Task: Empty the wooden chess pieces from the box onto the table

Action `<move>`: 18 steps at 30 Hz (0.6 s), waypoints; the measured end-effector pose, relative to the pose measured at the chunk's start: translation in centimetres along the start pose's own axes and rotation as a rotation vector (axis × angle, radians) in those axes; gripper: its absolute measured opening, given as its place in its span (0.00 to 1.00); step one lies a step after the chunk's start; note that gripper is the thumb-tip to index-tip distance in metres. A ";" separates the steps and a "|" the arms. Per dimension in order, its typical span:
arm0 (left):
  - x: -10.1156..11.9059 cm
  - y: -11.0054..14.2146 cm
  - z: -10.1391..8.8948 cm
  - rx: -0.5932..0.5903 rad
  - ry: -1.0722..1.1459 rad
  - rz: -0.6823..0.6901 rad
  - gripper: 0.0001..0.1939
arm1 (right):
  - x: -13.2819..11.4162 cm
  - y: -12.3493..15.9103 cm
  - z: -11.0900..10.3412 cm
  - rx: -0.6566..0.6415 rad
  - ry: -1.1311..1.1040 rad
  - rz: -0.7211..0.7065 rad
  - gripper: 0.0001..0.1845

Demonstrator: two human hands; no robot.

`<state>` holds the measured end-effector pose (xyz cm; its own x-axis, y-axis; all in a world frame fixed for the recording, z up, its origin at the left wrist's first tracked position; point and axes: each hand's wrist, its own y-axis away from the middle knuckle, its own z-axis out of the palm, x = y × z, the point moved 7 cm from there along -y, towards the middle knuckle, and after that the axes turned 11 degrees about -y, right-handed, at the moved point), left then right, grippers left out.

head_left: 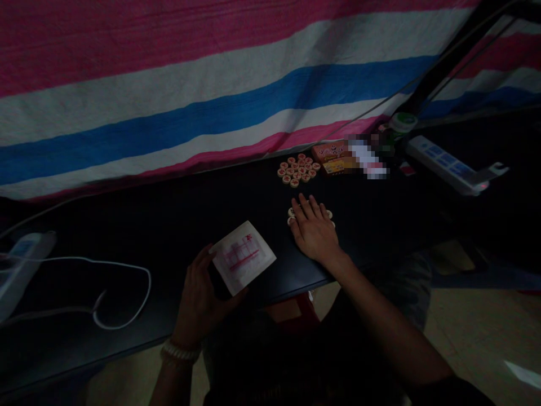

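My left hand (198, 296) grips a folded white paper sheet (243, 256) printed with red lines, holding it tilted above the front edge of the dark table (169, 225). My right hand (313, 228) lies flat, fingers stretched out, on top of a few round pale game pieces (291, 213) that peek out at both sides of the fingers. Farther back sits a cluster of several round game pieces with red marks (297, 169). Beside it lies an orange box (332, 158).
A striped pink, white and blue tarp (190, 96) hangs behind the table. One power strip (448, 163) lies at the back right, a second power strip (21, 265) with a white cable (127, 293) at the left. A green-capped bottle (401, 124) stands near the box.
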<state>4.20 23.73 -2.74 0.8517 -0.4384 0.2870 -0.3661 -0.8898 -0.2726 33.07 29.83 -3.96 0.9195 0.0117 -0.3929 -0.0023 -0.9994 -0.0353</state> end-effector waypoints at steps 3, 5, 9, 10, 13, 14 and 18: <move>-0.2 0.0 0.1 -0.006 0.000 -0.015 0.55 | 0.8 0.1 -0.2 -0.031 -0.008 -0.063 0.34; -0.2 0.0 0.1 -0.010 0.004 -0.021 0.55 | 1.4 0.2 -0.4 -0.043 -0.011 -0.096 0.33; -0.1 0.0 0.0 -0.007 -0.002 -0.028 0.55 | 2.0 0.4 -0.6 -0.062 -0.008 -0.144 0.33; -0.1 0.0 0.0 -0.009 -0.003 -0.030 0.54 | 2.1 0.5 -0.6 -0.066 -0.010 -0.153 0.33; -0.1 0.1 0.0 -0.027 0.013 -0.035 0.54 | 2.4 0.6 -0.8 -0.068 -0.024 -0.165 0.33; -0.1 0.1 0.0 -0.034 0.017 -0.035 0.55 | 2.5 0.7 -0.9 -0.068 -0.028 -0.164 0.33; -0.1 0.2 -0.2 -0.064 0.008 -0.023 0.60 | 2.7 0.6 -1.1 -0.066 -0.037 -0.176 0.33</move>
<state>3.97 23.52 -2.63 0.8574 -0.4184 0.2996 -0.3699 -0.9059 -0.2063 35.95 29.22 -3.98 0.8882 0.1869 -0.4197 0.1844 -0.9817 -0.0471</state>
